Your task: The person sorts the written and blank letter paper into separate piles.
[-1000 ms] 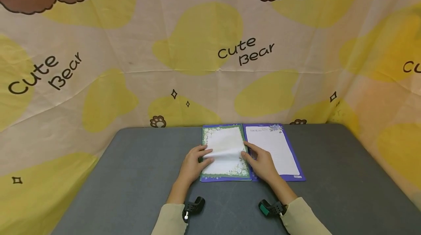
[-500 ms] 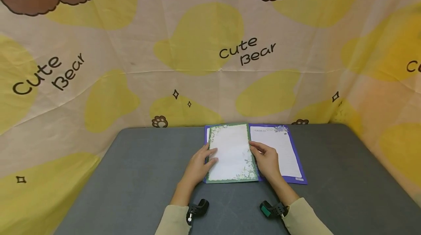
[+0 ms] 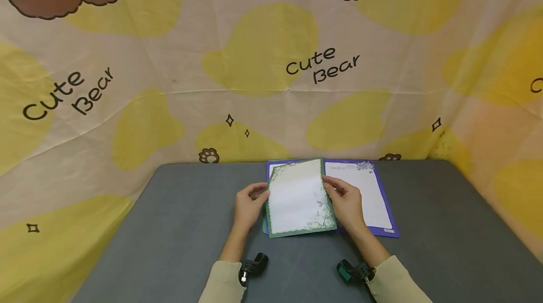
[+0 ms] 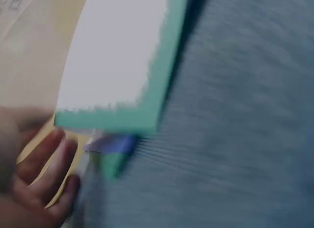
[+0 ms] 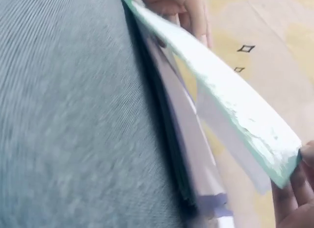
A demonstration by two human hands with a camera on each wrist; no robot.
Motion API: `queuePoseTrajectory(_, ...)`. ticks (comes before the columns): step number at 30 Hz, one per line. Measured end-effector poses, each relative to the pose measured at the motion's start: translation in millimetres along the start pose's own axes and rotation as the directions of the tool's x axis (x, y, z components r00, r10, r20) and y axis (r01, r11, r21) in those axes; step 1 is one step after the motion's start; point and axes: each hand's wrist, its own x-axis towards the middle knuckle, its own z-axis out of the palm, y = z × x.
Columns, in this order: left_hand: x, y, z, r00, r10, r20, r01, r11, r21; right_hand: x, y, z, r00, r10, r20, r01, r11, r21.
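A white sheet of stationery paper with a green floral border is held up by its two side edges, tilted over the papers beneath. My left hand pinches its left edge between thumb and fingers. At the right edge, my right hand pinches it the same way. Purple-bordered paper lies under and to the right of it, with printing and flowers at its top. In the right wrist view the green-bordered sheet slants above the flat papers, with a gap between.
The papers lie on a grey table, near its far edge. Behind hangs a cloth backdrop with yellow patches and bear prints. A black wrist camera is strapped on the left wrist, another black device on the right.
The green-bordered sheet has lifted off the stack and shifted toward me and slightly right. My left hand has gone from resting on the sheet to pinching its edge.
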Motion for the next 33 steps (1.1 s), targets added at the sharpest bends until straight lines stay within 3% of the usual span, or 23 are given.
queuePoseTrajectory(3,3.6,7.9,-7.3,0.994,-0.105,0.024,0.108,0.979,-0.174,-1.3,-4.4,-2.9,0.999,-0.002,0.033,0.002,1.0,-0.028)
queuePoseTrajectory(5,4.9,13.8,-15.8,0.99,-0.135,0.028,0.138,0.968,-0.211,-1.7,-8.7,-1.6,0.998,-0.003,0.063,0.006,0.999,-0.047)
queuePoseTrajectory(13,2.3,31.6,-32.9,0.997,-0.075,-0.013,0.075,0.996,-0.052,-2.9,-26.3,4.3,0.989,0.016,0.145,-0.002,0.995,-0.099)
queuePoseTrajectory(18,2.8,41.3,-39.5,0.998,0.02,-0.06,-0.021,1.0,-0.016,5.0,-38.3,15.0,0.986,0.04,0.16,-0.016,0.989,-0.148)
queuePoseTrajectory(22,4.2,47.1,-42.7,0.993,0.054,-0.106,-0.05,0.998,0.035,13.4,-44.3,21.4,0.982,0.064,0.176,-0.036,0.987,-0.16)
queuePoseTrajectory(28,6.6,47.6,-47.7,0.978,0.048,-0.203,-0.032,0.996,0.082,21.8,-54.5,41.1,0.984,0.058,0.167,-0.03,0.986,-0.164)
queuePoseTrajectory(33,4.5,42.3,-55.5,0.972,-0.065,-0.224,0.083,0.994,0.068,17.8,-51.8,54.6,0.978,0.062,0.198,-0.034,0.989,-0.141)
